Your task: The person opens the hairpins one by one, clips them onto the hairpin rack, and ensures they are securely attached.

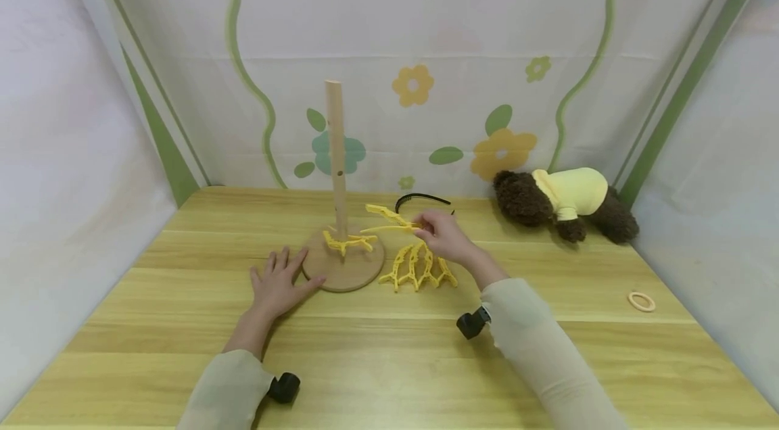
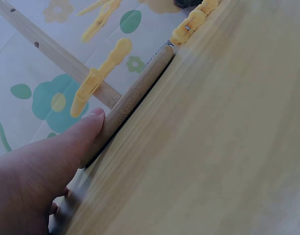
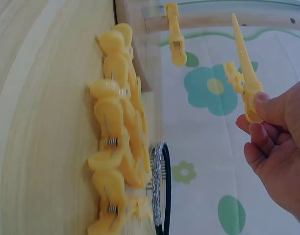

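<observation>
A yellow alligator hair clip [image 1: 383, 211] is pinched at its handle end by my right hand [image 1: 443, 235]. Its two arms are spread apart and point left, near the wooden post [image 1: 336, 146]. My left hand [image 1: 281, 284] lies with fingers spread at the left of the round wooden base [image 1: 341, 280]; in the left wrist view its thumb [image 2: 93, 120] touches the base's edge. Another yellow clip [image 3: 175, 41] is attached low on the post. Several more yellow clips [image 1: 414, 274] lie in a row on the table below my right hand.
A black headband [image 1: 420, 196] lies at the back, behind my right hand. At the back right a brown plush toy in a yellow shirt [image 1: 575, 197] lies on its side. A small wooden ring [image 1: 642, 302] is near the table's right edge. Printed cloth closes off the back.
</observation>
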Demonstrator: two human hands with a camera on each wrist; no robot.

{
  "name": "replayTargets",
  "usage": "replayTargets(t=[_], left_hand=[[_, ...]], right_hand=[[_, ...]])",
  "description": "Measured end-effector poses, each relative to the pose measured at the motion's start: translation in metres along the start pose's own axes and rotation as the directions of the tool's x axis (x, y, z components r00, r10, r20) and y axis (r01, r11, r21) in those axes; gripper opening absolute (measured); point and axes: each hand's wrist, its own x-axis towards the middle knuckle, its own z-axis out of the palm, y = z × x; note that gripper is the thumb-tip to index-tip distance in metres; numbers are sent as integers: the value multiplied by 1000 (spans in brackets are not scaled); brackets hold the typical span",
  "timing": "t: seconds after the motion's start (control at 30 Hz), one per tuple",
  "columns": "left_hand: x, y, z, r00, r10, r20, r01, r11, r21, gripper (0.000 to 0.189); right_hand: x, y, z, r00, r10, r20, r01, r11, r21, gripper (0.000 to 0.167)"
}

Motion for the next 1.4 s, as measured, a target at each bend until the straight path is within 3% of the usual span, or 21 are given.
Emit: replayTargets(t=[0.17, 0.47, 0.9, 1.13, 1.4], left_hand=[[0, -1, 1, 1000, -2, 3, 2, 1000, 0, 83], [-1, -1, 0, 1000, -10, 8, 10, 1000, -9, 82], [0, 0, -1, 1000, 2, 5, -2, 1000, 1, 81], [1, -1, -1, 1000, 5, -6, -5, 1000, 10, 80], [1, 0, -1, 1000, 7, -6, -7, 1000, 18, 81]], right_hand=[[11, -10, 11, 1000, -5, 30, 4, 999, 32, 14], [31, -26, 28, 997, -56, 47, 57, 998, -3, 12], [45, -40, 42, 996, 6, 92, -7, 1000, 4, 15], [48, -45, 43, 988, 18, 152, -17, 1000, -6, 24], [45, -42, 44, 986, 41, 162, -51, 997, 57, 33]])
